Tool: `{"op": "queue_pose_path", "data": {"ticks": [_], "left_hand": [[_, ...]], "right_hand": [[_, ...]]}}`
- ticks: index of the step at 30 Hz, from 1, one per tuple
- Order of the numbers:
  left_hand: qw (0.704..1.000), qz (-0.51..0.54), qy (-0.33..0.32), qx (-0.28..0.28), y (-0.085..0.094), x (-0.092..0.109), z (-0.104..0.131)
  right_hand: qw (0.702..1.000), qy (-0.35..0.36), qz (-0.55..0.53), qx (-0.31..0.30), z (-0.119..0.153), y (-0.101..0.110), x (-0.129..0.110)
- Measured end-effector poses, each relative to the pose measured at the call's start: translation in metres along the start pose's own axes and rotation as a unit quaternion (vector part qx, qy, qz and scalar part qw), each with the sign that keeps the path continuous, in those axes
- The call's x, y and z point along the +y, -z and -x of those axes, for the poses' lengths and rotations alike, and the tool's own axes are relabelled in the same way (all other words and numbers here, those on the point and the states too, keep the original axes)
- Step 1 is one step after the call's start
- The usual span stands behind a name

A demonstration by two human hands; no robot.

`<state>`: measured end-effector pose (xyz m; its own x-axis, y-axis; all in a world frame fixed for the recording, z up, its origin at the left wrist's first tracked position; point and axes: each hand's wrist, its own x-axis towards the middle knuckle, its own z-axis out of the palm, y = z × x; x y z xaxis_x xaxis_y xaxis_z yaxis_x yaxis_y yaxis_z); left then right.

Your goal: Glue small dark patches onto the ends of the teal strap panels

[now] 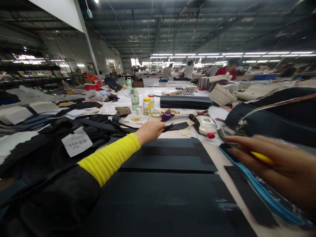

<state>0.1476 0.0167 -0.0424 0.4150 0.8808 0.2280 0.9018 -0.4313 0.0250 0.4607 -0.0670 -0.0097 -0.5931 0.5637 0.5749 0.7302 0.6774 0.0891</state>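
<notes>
My left hand [150, 131], in a yellow cuff, reaches over the table with its fingers pinched on the end of a black fabric strip [180, 126]. Beneath that arm lie dark blue-green panels: a far panel [158, 151] with a black band, and a larger near panel [168, 200] with pale smudges. My right hand [274, 168] is at the right, blurred. A yellow object [263, 158] shows between its fingers and palm, too hidden to name. Below that hand are a black strip [249, 194] and a blue-edged clear bag [264, 194].
A plastic bottle with a red cap [206, 126] lies beyond the panels. Farther back stand a yellow-lidded jar [147, 107], a green bottle [134, 100] and a dark stack of panels [186, 102]. Black straps [98, 126] with a paper note [77, 142] pile up at left. People work in the background.
</notes>
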Motion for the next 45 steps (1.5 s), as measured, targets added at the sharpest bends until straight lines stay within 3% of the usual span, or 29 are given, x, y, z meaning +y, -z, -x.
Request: {"op": "queue_pose_path", "data": {"ticks": [3,7,10,14,17,19,22,25,30,36,41,45], "left_hand": [[0.995,-0.027,-0.096,0.026,0.018,0.045,0.020],[0.982,-0.043,-0.173,0.069,0.026,0.076,0.042],[0.985,0.017,-0.155,0.073,0.021,0.075,0.051],[0.990,0.097,-0.097,0.025,0.006,0.060,0.056],[0.989,0.119,-0.088,0.002,-0.001,0.063,0.058],[0.986,0.120,-0.116,-0.022,0.000,0.072,0.059],[0.967,0.105,-0.206,-0.107,0.006,0.083,0.063],[0.950,0.055,-0.264,-0.160,0.009,0.083,0.069],[0.946,-0.062,-0.290,-0.134,-0.002,0.081,0.077],[0.940,-0.136,-0.302,-0.082,-0.020,0.087,0.080],[0.952,-0.125,-0.272,-0.060,-0.031,0.078,0.079],[0.961,-0.091,-0.260,-0.039,-0.025,0.088,0.079]], "right_hand": [[0.997,0.065,0.029,0.013,-0.037,-0.014,-0.033],[0.991,0.042,0.091,-0.090,-0.060,-0.023,-0.063],[0.988,0.021,0.108,-0.110,-0.048,-0.012,-0.066],[0.991,0.000,0.109,-0.082,-0.019,0.007,-0.056],[0.993,-0.008,0.102,-0.067,-0.002,0.010,-0.047],[0.993,-0.008,0.093,-0.066,0.007,0.010,-0.041],[0.993,0.010,0.080,-0.083,0.021,0.009,-0.035],[0.990,0.033,0.055,-0.121,0.038,0.007,-0.033],[0.982,0.065,0.005,-0.174,0.055,-0.006,-0.044],[0.986,0.062,0.001,-0.158,0.057,-0.013,-0.045],[0.987,0.059,-0.005,-0.147,0.064,-0.011,-0.046],[0.993,0.047,-0.015,-0.105,0.065,-0.009,-0.069]]}}
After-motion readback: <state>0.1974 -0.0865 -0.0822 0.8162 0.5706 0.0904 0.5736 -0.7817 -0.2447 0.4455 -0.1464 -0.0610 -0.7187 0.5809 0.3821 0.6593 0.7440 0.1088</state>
